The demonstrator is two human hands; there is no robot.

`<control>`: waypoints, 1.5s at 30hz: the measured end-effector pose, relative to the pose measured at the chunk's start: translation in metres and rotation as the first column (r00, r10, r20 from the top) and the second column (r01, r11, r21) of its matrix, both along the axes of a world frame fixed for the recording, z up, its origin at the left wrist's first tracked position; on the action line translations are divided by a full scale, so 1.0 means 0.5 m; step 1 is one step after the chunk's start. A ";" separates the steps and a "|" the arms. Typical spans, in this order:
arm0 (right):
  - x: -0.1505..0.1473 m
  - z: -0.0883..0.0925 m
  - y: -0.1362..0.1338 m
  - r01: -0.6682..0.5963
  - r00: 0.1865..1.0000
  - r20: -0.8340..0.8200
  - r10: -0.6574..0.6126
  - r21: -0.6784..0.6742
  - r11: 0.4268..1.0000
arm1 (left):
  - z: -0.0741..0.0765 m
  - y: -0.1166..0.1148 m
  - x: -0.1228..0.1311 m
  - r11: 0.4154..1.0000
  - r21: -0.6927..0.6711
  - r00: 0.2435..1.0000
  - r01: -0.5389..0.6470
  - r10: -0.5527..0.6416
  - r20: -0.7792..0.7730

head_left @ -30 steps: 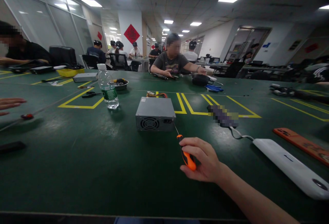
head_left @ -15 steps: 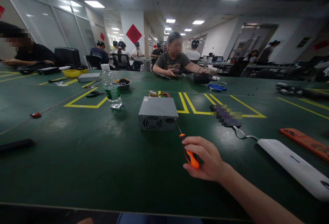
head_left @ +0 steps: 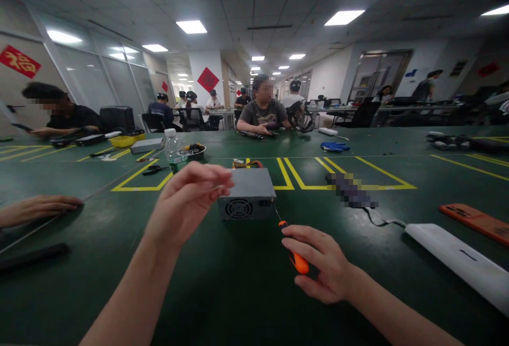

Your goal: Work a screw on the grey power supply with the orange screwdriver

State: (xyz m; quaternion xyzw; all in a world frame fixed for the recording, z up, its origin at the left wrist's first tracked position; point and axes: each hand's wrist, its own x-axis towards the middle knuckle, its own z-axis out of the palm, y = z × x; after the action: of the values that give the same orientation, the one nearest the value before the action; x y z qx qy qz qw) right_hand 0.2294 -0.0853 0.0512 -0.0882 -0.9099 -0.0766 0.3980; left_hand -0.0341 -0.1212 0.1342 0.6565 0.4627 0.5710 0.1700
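A grey computer power supply (head_left: 251, 183) sits on the green table, its fan grille and socket facing me. My right hand (head_left: 320, 261) holds an orange and black screwdriver (head_left: 299, 263) by the handle. The shaft points up and left, and its tip meets the lower right of the supply's front face. My left hand (head_left: 186, 197) is raised before the supply's left side, with thumb and fingers pinched together. Whatever they may hold is too small to make out. Behind this hand stands a clear water bottle (head_left: 173, 147), partly hidden.
Another person's hand (head_left: 47, 208) rests on the table at left, near a black bar-shaped object (head_left: 35, 257). To the right lie a white power bank (head_left: 457, 253) and an orange phone (head_left: 473, 221). A metal bowl (head_left: 202, 151) and blue gloves (head_left: 334, 147) lie farther back.
My left hand has come up from below the table edge to beside the power supply. Another person's hand has appeared at left. The screwdriver tip stays at the supply; the view has tilted up.
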 end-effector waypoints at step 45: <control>-0.003 -0.024 -0.012 0.017 0.990 0.136 -0.039 0.160 0.987 | -0.189 0.128 0.040 0.921 0.258 0.633 -0.292 0.388 -0.670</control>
State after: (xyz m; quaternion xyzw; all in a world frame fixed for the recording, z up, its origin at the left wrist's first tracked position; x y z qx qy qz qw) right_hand 0.2279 -0.0911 0.0394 -0.0636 -0.9251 -0.1602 0.3383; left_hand -0.0141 -0.0574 0.0395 0.7348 0.5706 0.3230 -0.1736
